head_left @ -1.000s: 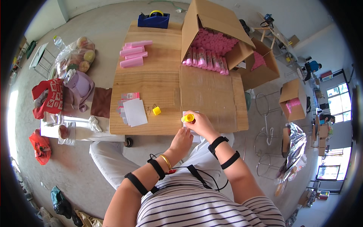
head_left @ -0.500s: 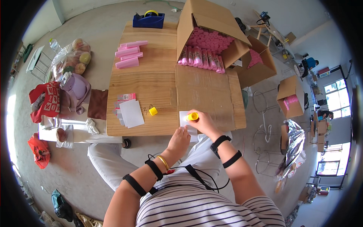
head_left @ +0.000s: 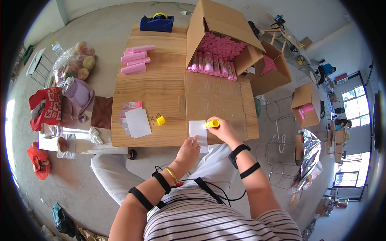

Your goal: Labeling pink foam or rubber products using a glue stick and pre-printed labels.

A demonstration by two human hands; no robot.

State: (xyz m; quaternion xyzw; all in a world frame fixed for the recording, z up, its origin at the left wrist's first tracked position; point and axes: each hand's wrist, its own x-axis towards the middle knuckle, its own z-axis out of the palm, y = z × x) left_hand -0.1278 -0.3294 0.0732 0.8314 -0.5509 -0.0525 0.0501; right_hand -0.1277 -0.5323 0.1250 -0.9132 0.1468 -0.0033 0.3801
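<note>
A small white sheet of paper (head_left: 196, 128) lies at the table's near edge, its lower end jutting past it. My left hand (head_left: 188, 152) holds it down by the left side, fingers pressed together at the edge. My right hand (head_left: 223, 131) is closed round a yellow glue stick (head_left: 213, 123), tilted with its tip at the paper's right edge. A yellow cap (head_left: 161, 120) sits on the wood to the left. Beyond it is a stack of white sheets (head_left: 138, 123), partly covering pink-and-clear printed wrappers (head_left: 132, 105).
Pink rolls (head_left: 134, 68) lie at the table's far left, near a blue tape dispenser (head_left: 157, 23). An open cardboard box (head_left: 225, 18) full of pink rolls stands at the far right, on a flattened cardboard sheet (head_left: 215, 96). Bags and a purple bag (head_left: 78, 93) are at left.
The glue stick in my right hand has moved right, from over the paper to its right edge. My left hand stays on the paper. The whole view has shifted slightly.
</note>
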